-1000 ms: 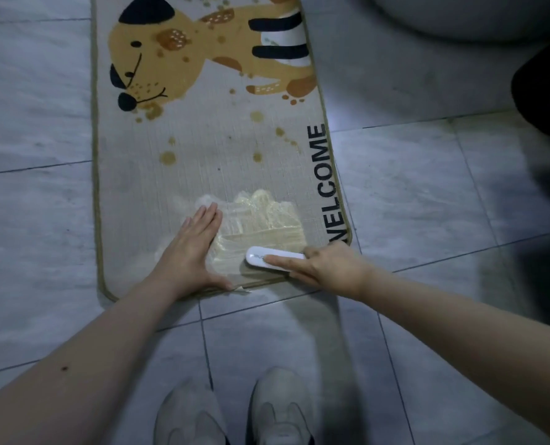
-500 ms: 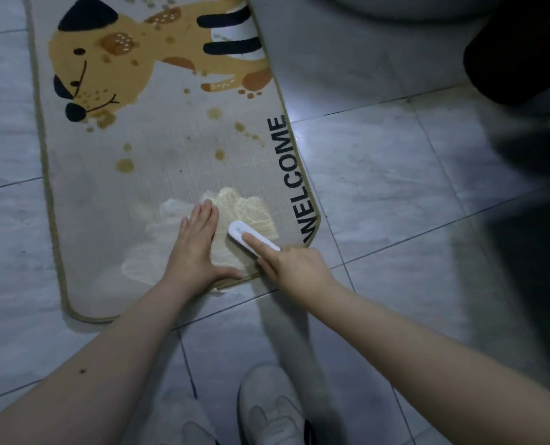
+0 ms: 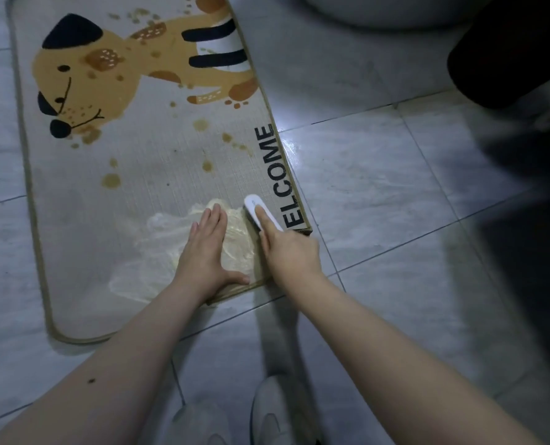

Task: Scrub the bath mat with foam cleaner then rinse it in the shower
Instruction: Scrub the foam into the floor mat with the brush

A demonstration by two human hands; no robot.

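A beige bath mat [image 3: 145, 168] with a cartoon dog and the word WELCOME lies on the tiled floor. A patch of pale yellowish foam [image 3: 158, 252] covers its near right corner. My left hand [image 3: 207, 248] presses flat on the foam, fingers straight and thumb spread along the mat's near edge. My right hand [image 3: 286, 248] grips a small white scrub brush [image 3: 262, 211], index finger laid along its back. The brush sits on the mat between the foam and the WELCOME letters, pointing away from me.
Grey marble-look tiles [image 3: 379, 194] surround the mat, glossy to its right. A white rounded fixture base [image 3: 379, 11] stands at the top, a dark object [image 3: 511, 49] at the upper right. My shoes [image 3: 267, 415] are at the bottom edge.
The brush has swept from lying crosswise at the mat's near edge to pointing away, further up beside the WELCOME letters. My left hand stays pressed on the foam. The view has shifted.
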